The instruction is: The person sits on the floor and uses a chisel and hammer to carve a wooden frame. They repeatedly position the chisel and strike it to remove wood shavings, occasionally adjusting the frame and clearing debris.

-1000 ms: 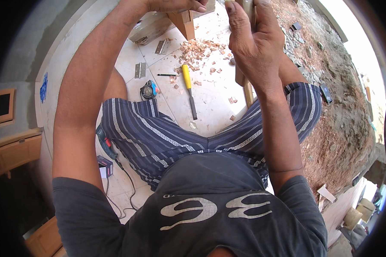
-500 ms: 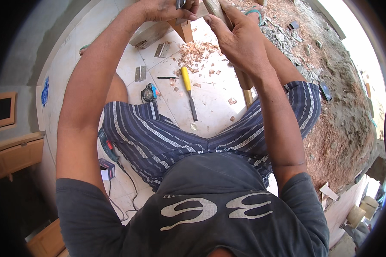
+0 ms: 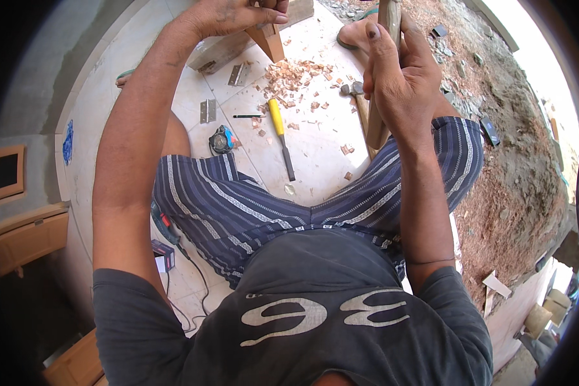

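1. Both hands are raised at the top of the view: the left hand (image 3: pixel 238 16) is closed around a wedge-shaped wooden block (image 3: pixel 269 40), and the right hand (image 3: pixel 399 83) is clenched tight on a long wooden piece (image 3: pixel 381 122) that runs upright through the fist.
2. That wooden piece hangs above the right knee, its lower end near the striped shorts (image 3: pixel 251 212); the block sits just above the pile of wood chips (image 3: pixel 293 80).
3. On the tiled floor (image 3: pixel 315 161) between the knees lie a yellow-handled chisel (image 3: pixel 280 135), a thin dark pencil-like tool (image 3: pixel 248 116) and a hammer (image 3: pixel 357 96), whose handle is partly hidden behind the held piece.
4. Further left sit a tape measure (image 3: pixel 222 139) and metal hinges (image 3: pixel 207 110), with a plank (image 3: pixel 238 48) beyond them.
5. A power tool with a cord (image 3: pixel 167 228) lies by the left thigh; rough reddish ground (image 3: pixel 508 161) borders the floor on the right.
6. Compared with half a second ago, the right hand has lifted clear of the left, and the two now sit apart instead of meeting over the block.
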Demonstrator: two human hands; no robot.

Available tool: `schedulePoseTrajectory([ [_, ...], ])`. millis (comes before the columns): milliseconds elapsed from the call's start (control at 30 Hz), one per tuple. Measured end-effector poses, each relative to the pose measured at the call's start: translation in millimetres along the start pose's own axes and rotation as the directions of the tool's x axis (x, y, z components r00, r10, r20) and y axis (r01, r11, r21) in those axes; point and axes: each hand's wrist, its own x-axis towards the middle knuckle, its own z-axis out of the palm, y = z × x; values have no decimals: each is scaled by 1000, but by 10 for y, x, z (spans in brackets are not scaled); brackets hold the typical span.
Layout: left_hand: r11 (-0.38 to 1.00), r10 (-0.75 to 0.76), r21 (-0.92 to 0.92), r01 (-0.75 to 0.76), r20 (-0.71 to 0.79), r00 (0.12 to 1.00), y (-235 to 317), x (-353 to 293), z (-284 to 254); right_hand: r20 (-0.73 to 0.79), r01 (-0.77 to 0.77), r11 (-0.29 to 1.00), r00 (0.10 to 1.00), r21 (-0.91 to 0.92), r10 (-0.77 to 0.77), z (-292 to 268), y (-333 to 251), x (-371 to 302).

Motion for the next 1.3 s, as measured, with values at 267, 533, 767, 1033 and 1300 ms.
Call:
schedulePoseTrajectory([
  [267, 984, -110, 148, 97, 77, 991, 237, 93, 30, 51, 13, 1000, 999, -1, -13, 48, 168, -160],
  [533, 978, -94, 200, 61, 158, 983, 115, 183, 28, -309, -317, 860, 837, 401, 452, 373, -495, 367],
  [767, 998, 46, -39, -43, 79, 996, -109, 131, 104, 126, 52, 986, 992, -158, -32, 313, -37, 32],
  [1033, 996, 90, -6, -90, 65, 994, -136, 69, -28, 263, -98, 958, 950, -270, 171, 335, -140, 196],
  [1300, 996, 91, 10, -91, 30, 995, -254, 140, 16, 168, -37, 978, 983, -204, 72, 392, -90, 191],
])
